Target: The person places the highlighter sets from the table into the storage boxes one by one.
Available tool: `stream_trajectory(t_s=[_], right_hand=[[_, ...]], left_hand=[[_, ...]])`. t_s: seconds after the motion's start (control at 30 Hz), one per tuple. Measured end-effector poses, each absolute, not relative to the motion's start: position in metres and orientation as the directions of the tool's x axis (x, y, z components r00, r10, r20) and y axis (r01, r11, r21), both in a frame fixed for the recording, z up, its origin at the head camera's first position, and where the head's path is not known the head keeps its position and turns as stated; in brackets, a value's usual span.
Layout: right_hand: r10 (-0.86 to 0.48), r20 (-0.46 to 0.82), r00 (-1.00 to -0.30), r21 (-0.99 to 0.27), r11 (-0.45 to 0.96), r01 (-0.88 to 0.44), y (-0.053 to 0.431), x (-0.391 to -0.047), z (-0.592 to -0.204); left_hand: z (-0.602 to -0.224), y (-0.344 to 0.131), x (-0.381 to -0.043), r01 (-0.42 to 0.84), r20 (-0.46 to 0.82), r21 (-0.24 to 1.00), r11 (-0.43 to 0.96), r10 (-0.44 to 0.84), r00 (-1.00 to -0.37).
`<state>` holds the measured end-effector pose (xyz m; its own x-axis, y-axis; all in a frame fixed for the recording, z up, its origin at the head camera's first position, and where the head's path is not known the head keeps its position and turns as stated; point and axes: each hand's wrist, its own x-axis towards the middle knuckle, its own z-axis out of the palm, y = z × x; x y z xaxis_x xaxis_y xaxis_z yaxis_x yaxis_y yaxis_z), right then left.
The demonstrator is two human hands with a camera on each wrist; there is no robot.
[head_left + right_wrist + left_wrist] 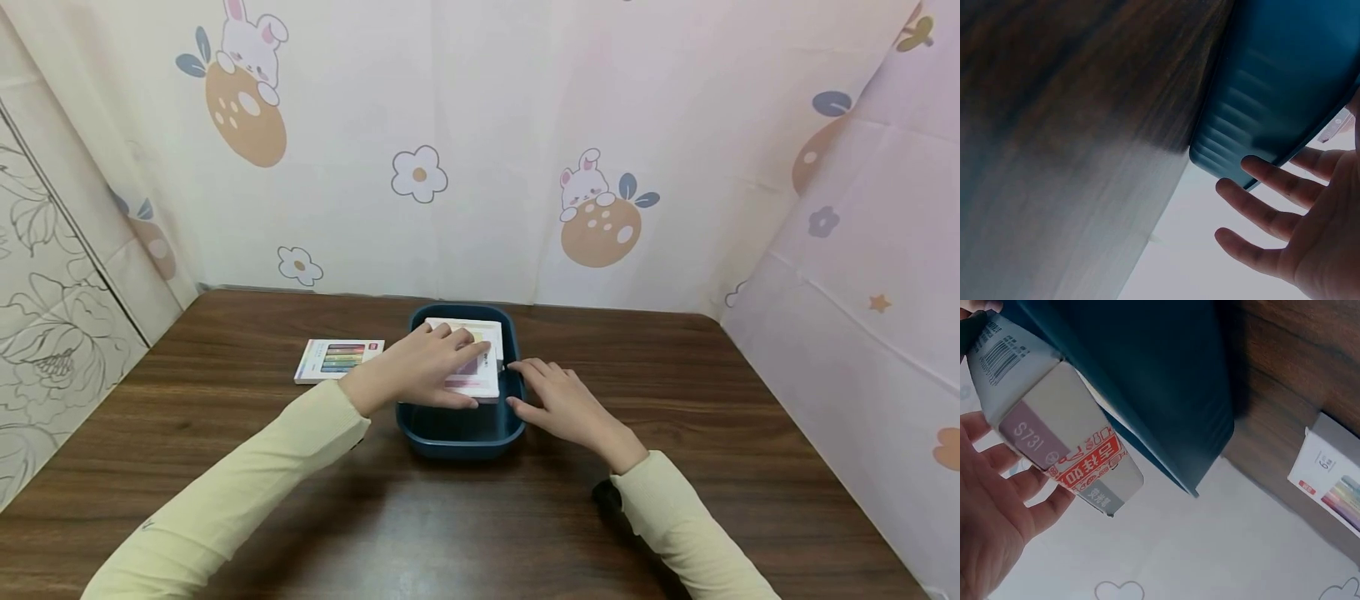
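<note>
A white box (476,385) with pink and yellow print sits in the upper part of a dark blue bin (461,451). Its side, printed "S731" with a red band, shows on the box (1054,419) in the left wrist view, tilted against the bin (1166,381). My left hand (420,367) lies over the box top, fingers extended and touching it, thumb by its near edge. What lies under the box is hidden. Beside the bin's right rim is my right hand (562,404), fingers spread; fingertips (1260,169) are at the bin's outer wall (1260,106).
A flat white pack with coloured sticks in its window (352,358) lies on the table left of the bin. The brown wooden table (675,417) extends to a patterned curtain (495,225) behind. A small black object (606,496) is by the right sleeve.
</note>
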<state>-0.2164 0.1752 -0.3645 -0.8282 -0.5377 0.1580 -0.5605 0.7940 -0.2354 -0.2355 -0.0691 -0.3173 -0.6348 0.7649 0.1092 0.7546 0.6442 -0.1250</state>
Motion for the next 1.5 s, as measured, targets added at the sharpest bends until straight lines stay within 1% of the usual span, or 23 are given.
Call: stream_trajectory(t_s=[0.13,0.47,0.83,1.07,1.33,1.5], right_hand=[[-0.537,0.155,-0.829,-0.239,0.794,-0.559,0.175,-0.216,-0.364],[-0.537,0.144,-0.831,-0.235,0.797,-0.556,0.175,-0.217,-0.365],[-0.536,0.147,-0.831,-0.24,0.796,-0.556,0.175,-0.215,-0.364],[-0.536,0.149,-0.831,-0.238,0.796,-0.557,0.174,-0.215,-0.364],[-0.539,0.157,-0.827,-0.236,0.793,-0.562,0.175,-0.215,-0.365],[-0.537,0.155,-0.829,-0.234,0.796,-0.559,0.175,-0.215,-0.364]], left_hand=[[-0.321,-0.065,-0.236,0.763,0.116,-0.116,0.636,0.772,-0.625],[-0.335,-0.062,-0.236,0.758,0.069,-0.088,0.646,0.763,-0.642],[-0.355,-0.057,-0.24,0.767,0.053,-0.07,0.638,0.77,-0.636],[-0.361,-0.055,-0.24,0.764,0.043,-0.07,0.642,0.767,-0.64],[-0.367,-0.054,-0.241,0.762,0.027,-0.034,0.647,0.763,-0.646],[-0.37,-0.053,-0.242,0.766,0.024,-0.036,0.641,0.767,-0.641]])
